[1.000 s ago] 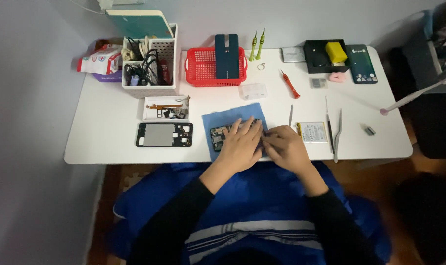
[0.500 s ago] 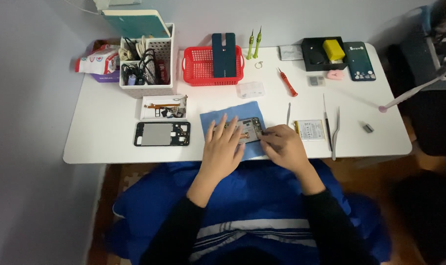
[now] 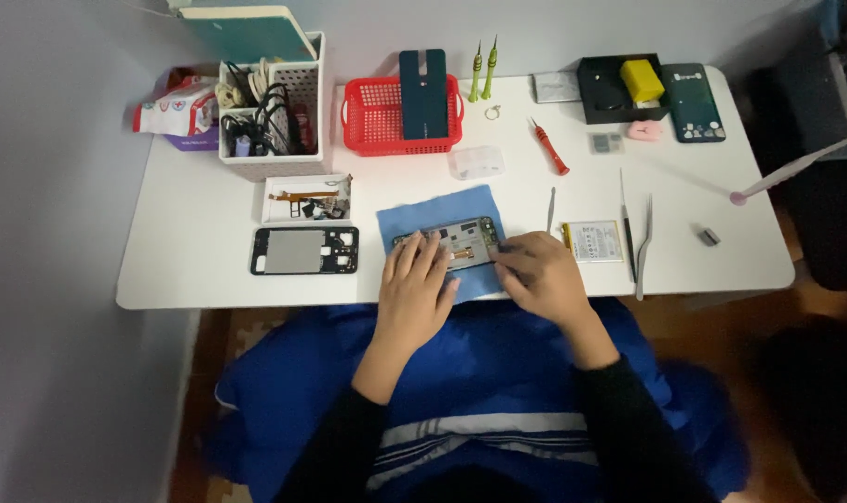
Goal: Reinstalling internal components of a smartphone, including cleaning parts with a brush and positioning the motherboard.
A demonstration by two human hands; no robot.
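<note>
An opened phone (image 3: 459,238) with its circuit board showing lies across a blue cloth (image 3: 437,209) near the front edge of the white table (image 3: 191,270). My left hand (image 3: 416,287) lies flat with its fingertips pressing on the phone's left end. My right hand (image 3: 538,272) is curled, its fingertips pinched at the phone's right end. Whether it also holds a small tool is hidden by the fingers.
Left of the cloth lie a black phone frame (image 3: 304,251) and a small parts tray (image 3: 304,197). To the right are a battery (image 3: 593,241) and tweezers (image 3: 628,233). Behind stand a red basket (image 3: 368,119), a white organizer (image 3: 270,112), a red screwdriver (image 3: 546,147) and a black tray (image 3: 602,93).
A second ago both hands covered the phone. They have since drawn back to its two ends, and the board in the middle now shows.
</note>
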